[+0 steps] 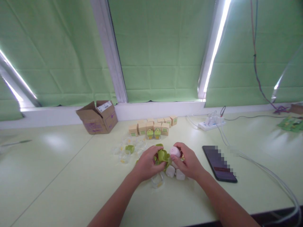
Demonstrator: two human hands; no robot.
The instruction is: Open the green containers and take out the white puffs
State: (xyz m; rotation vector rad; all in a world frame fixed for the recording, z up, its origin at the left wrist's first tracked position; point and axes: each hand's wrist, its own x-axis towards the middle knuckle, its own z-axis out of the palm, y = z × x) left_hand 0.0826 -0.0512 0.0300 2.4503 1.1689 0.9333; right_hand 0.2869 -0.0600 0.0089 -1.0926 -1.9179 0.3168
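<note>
1. Where the fingers meet, a pale green table (71,176) spreads widest of all, with bare room to the left of the left hand and toward the near edge below both wrists.
2. Beyond the fingertips, up and to the left, an open cardboard box (98,117) sits by the window sill.
3. Just right of the right hand lies a dark phone (219,164), long axis running away from the near edge, with white cables (265,171) further right.
4. Straight past the fingers stands a cluster of small tan boxes (151,126).
5. The left hand (148,164) curls its fingers onto a green plastic piece (163,155), gripping it.
6. The right hand (188,162) pinches a small white rounded cap (175,151) at its fingertips, touching the green piece; which way it points I cannot tell.
7. Under the right fingers lie white cubes (175,172).
</note>
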